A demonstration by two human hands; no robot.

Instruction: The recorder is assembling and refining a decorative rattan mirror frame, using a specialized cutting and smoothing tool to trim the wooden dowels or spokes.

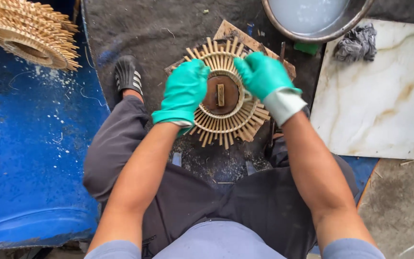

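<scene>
A round frame of short bamboo sticks [226,122] fanned out like sun rays lies on a wooden board [231,31] between my knees. A brown disc with a small upright block [220,94] sits in its middle. My left hand [184,91], in a green glove, grips the frame's left rim. My right hand [263,74], also gloved in green with a white cuff, grips the upper right rim. Both hands cover part of the ring.
A blue plastic drum [29,158] lies at left with a stack of finished stick frames [25,31] on it. A metal basin of pale liquid [312,17] stands at top, a grey rag [358,43] and a marble-look tile [379,100] at right. My sandalled foot [128,74] rests on dark ground.
</scene>
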